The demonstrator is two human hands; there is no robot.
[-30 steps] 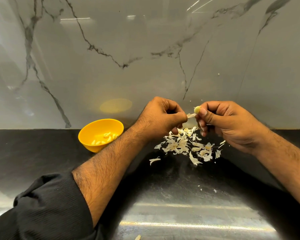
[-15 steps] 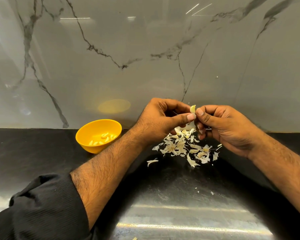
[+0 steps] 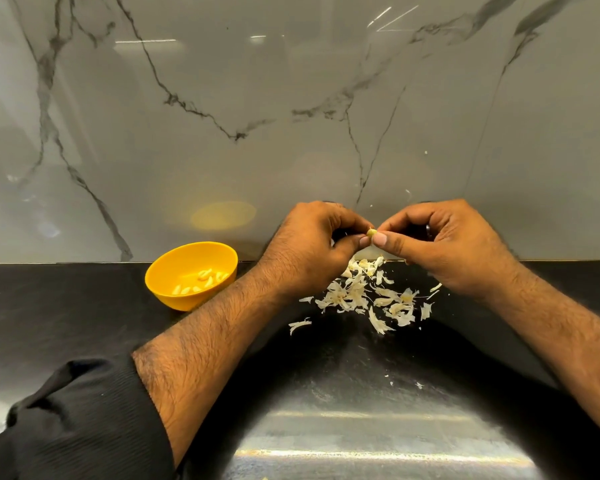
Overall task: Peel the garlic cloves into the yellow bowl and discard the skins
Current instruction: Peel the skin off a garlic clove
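A small pale garlic clove (image 3: 371, 232) is pinched between the fingertips of both hands, above the counter near the wall. My left hand (image 3: 312, 244) grips it from the left with curled fingers; my right hand (image 3: 444, 244) pinches it from the right with thumb and forefinger. Directly below them lies a heap of white papery garlic skins (image 3: 371, 296) on the black counter. The yellow bowl (image 3: 160, 282) stands to the left against the wall and holds several peeled cloves (image 3: 201, 280).
A glossy marble wall (image 3: 291, 98) rises right behind the hands. The black counter (image 3: 66, 323) stretches left and right. A few skin scraps (image 3: 298, 325) lie apart from the heap, and tiny crumbs (image 3: 419, 385) sit nearer me.
The hands have come together: one second ago the left hand pulled a strip of skin away, now both pinch the clove. The view shifted slightly.
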